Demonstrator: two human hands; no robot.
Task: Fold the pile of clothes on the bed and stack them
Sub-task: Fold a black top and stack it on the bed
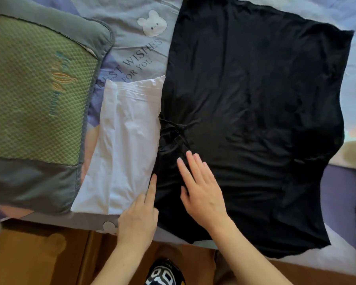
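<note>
A: Item one, large black soft-knit garment: spread flat across the bed, lower hem hanging past the near edge. Laid out, I judge, so it can be smoothed before its first fold.

B: Hands?

A: Right hand lies palm-down on the black cloth near a puckered knot of ties, fingers straight and slightly apart, pressing, gripping nothing. Left hand rests at the garment's left edge, index finger extended along it, other fingers hard to make out.

B: Item two?

A: Folded white cotton garment, just beside the black one, touching its edge; likely the start of the stack.

B: Anything obscured?

A: Green quilted pillow with grey border, cut off at left. Garment type uncertain; its top runs out of frame. A patterned object at right edge is blurred.
</note>
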